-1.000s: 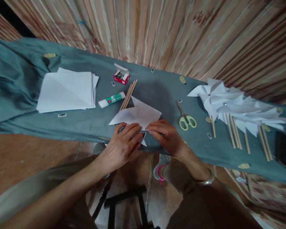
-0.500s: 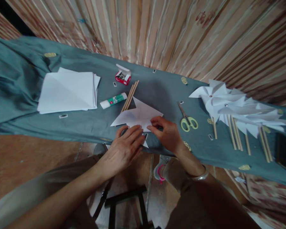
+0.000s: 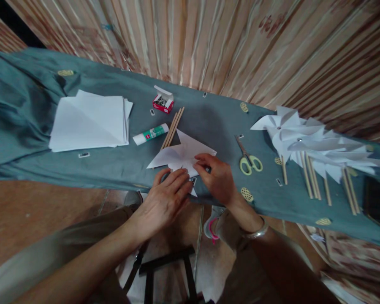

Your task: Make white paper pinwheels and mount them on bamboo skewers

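A partly folded white paper pinwheel (image 3: 177,154) lies at the table's front edge, its blades pointing several ways. My left hand (image 3: 168,195) rests over its near side, fingers curled on the paper and holding it down. On its right side, my right hand (image 3: 218,176) pinches the paper near the middle between thumb and index finger. Whether a small pin is in that pinch is hidden. Just beyond the pinwheel lie several thin wooden sticks (image 3: 173,126), partly under a blade. A glue stick (image 3: 150,134) is to their left.
A stack of white paper (image 3: 88,120) lies at the left. An open red box of small metal pins (image 3: 163,101) stands at the back. Green-handled scissors (image 3: 248,160) lie right of my hands. Finished pinwheels (image 3: 316,141) on sticks overlap at the far right, beside a dark phone (image 3: 377,202).
My right hand has slid slightly left and in toward the middle of the pinwheel. My left hand stays in place on the paper.
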The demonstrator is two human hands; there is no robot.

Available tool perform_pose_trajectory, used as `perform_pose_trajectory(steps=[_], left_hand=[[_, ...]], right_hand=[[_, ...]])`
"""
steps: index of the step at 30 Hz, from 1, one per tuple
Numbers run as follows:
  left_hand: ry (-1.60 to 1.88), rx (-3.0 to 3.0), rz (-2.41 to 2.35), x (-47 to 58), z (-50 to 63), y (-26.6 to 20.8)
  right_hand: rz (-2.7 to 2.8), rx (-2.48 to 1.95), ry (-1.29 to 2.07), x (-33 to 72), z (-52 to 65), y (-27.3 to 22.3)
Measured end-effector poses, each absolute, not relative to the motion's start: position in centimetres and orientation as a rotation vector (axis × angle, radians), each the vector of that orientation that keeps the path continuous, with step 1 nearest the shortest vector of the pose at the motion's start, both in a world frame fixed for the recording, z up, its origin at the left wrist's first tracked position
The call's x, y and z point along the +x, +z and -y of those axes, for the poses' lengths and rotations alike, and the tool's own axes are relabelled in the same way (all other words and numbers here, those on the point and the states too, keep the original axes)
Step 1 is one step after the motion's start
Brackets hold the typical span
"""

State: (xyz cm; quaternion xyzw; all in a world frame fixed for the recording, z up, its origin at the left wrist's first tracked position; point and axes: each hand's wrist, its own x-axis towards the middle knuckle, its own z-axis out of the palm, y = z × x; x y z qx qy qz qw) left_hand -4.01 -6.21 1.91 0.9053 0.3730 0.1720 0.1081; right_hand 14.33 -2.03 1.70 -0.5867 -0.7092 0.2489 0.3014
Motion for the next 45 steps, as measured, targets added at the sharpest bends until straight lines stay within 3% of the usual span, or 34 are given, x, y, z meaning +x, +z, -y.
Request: perform_pose_trajectory(steps=[45], left_hand=[[0.533, 2.601, -1.198, -3.5, 4.9, 1.2]], right_hand=[[1.998, -1.616, 0.503, 13.5, 1.5, 2.0]])
